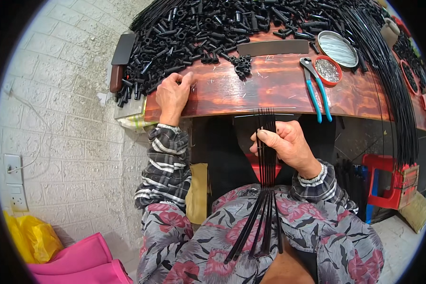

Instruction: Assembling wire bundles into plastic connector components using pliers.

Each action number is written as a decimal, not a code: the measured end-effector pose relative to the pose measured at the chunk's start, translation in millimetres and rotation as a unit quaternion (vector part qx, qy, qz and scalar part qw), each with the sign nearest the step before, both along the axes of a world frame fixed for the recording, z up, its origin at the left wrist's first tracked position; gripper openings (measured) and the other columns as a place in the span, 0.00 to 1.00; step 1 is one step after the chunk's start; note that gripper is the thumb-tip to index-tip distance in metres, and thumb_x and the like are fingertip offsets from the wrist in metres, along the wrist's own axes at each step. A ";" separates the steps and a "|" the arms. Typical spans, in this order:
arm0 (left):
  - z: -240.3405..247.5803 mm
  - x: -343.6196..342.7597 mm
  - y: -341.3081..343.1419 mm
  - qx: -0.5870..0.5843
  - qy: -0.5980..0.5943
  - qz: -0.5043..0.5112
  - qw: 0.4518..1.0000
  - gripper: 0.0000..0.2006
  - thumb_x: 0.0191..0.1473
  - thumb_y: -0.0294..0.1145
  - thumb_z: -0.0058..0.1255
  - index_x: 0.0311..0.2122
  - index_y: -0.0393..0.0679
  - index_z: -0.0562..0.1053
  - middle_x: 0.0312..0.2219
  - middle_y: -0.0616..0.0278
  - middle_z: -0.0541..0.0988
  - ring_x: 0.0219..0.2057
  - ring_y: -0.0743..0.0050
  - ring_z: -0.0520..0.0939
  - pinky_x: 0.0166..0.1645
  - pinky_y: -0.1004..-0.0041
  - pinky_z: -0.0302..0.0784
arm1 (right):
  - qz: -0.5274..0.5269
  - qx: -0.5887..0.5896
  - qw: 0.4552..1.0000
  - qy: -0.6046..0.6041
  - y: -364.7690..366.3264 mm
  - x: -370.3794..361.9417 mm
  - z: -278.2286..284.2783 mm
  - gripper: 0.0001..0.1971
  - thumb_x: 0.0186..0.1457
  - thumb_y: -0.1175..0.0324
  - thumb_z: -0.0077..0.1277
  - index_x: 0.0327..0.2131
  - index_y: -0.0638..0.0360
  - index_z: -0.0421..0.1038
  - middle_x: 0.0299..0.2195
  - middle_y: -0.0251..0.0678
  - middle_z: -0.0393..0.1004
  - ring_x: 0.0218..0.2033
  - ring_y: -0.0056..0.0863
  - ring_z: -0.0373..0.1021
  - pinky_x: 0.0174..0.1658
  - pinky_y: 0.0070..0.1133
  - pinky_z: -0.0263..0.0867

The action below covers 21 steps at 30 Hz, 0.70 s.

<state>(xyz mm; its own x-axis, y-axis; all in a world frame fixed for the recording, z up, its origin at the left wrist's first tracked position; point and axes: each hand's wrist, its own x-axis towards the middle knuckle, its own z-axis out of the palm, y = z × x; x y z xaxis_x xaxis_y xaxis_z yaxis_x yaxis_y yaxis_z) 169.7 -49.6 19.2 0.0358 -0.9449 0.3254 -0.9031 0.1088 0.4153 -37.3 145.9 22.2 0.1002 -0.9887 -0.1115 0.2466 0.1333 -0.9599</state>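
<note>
- Floral cloth [175, 241] over the lap lies nearest the head camera, below the grip of the right hand [288, 142].
- That right hand pinches a bundle of thin black rods [267, 175] between thumb and fingers; short ends stand up above the grip, and the long lower ends fan out over the cloth.
- Up and to the left of the grip, the left hand [173, 99] rests at the near edge of the table [279, 90], fingers curled; I cannot tell whether they pinch anything.
- Just beyond the left hand spreads a heap of black tubular parts [189, 28].
- Beyond the right hand's grip, past bare tabletop, lies a flat grey blade [273, 48].
- Up and right of that grip, blue-handled pliers [311, 90] jut over the edge, beside a red dish [330, 84] of small metal bits.
</note>
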 end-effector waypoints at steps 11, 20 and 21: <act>7.9 -10.7 -36.9 0.102 0.407 -0.121 0.900 0.23 0.36 0.21 0.44 0.44 0.34 0.67 0.21 0.58 0.75 0.16 0.80 0.73 0.18 0.80 0.67 | 0.022 -0.047 0.999 0.007 2.6 -2.4 -3.7 0.11 0.51 0.68 0.45 0.26 0.68 0.70 0.20 0.36 0.73 0.21 0.18 0.69 0.26 0.15 0.65; 14.7 -31.4 -72.7 0.019 -0.027 -0.269 0.963 0.14 0.32 0.30 0.50 0.31 0.52 0.76 0.22 0.57 0.76 0.26 0.63 0.77 0.31 0.72 0.71 | 0.008 -0.029 0.999 0.012 5.4 -0.2 -2.4 0.10 0.51 0.69 0.45 0.27 0.67 0.70 0.19 0.35 0.72 0.20 0.17 0.68 0.25 0.14 0.64; 15.2 -32.3 -76.9 0.001 -0.060 -0.290 0.955 0.14 0.32 0.30 0.50 0.31 0.53 0.76 0.23 0.57 0.75 0.27 0.62 0.76 0.32 0.71 0.70 | 0.006 -0.024 0.999 0.023 4.2 -0.6 -1.8 0.10 0.50 0.69 0.44 0.27 0.67 0.70 0.19 0.35 0.72 0.20 0.17 0.67 0.24 0.14 0.64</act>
<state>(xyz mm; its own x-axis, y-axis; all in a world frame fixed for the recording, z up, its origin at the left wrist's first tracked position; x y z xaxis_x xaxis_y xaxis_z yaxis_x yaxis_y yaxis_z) 137.4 -126.5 34.4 -0.5313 -0.7950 0.2928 -0.7322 0.6048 0.3133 -37.9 150.0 20.4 0.1081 -0.9918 -0.0680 0.2003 0.0887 -0.9757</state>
